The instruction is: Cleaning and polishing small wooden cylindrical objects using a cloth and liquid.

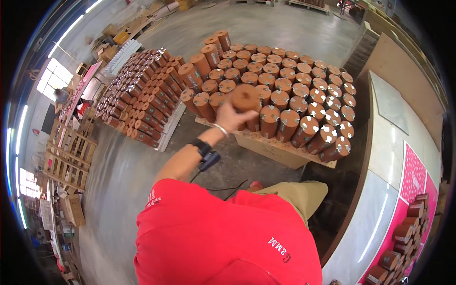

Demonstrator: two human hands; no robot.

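Note:
My left hand (231,116) is closed round a brown cylinder (246,97), its thumb across the near side. A small dark recess shows in the middle of this cylinder's top, and its outline is slightly blurred. It stands above or among the front row of many similar upright brown cylinders (287,126) on a wooden board (275,142). Most of those carry bits of silvery tape on their tops. A few cylinders (190,76) at the board's left end have a plain top with a central hole. My right hand is out of the picture.
A second stack of brown cylinders (147,114) stands on a pallet to the left. On the right, a long table (375,199) holds more cylinders (403,232) lying on a pink sheet. A wooden pallet (71,156) leans at the far left. Dark cables (232,190) lie on the floor.

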